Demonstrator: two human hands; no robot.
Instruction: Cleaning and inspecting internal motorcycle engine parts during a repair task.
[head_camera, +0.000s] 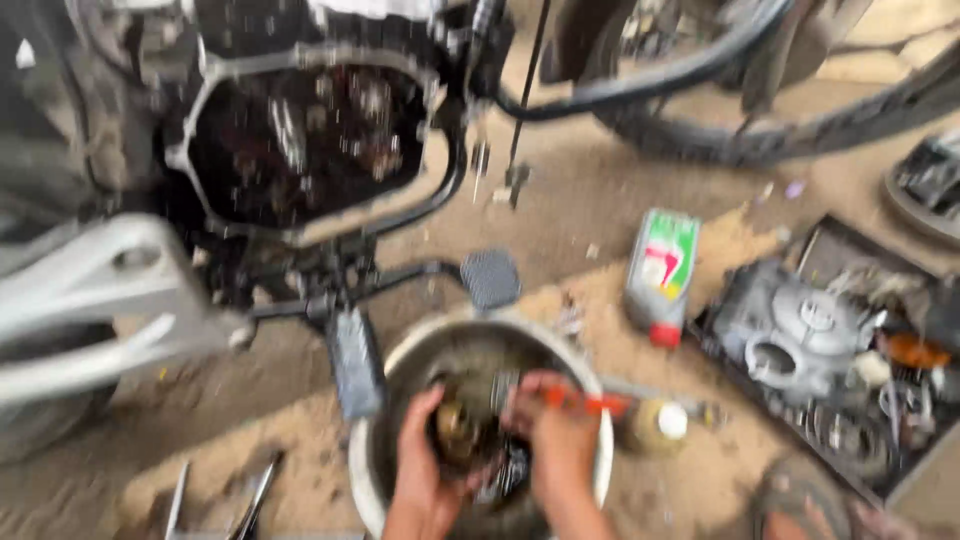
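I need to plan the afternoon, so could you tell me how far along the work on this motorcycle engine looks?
Done: the engine's side cover is off and lies in the tray, leaving the engine opening exposed. In hand: over the metal bowl, the left hand holds a dirty round part, and the right hand holds an orange-handled tool against it. Left: more parts lie in the tray, and the opening remains uncovered.

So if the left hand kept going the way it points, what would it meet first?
Probably the grimy metal part that the left hand already grips inside the round basin; beyond it, the basin's far wall, though blur leaves depth uncertain.
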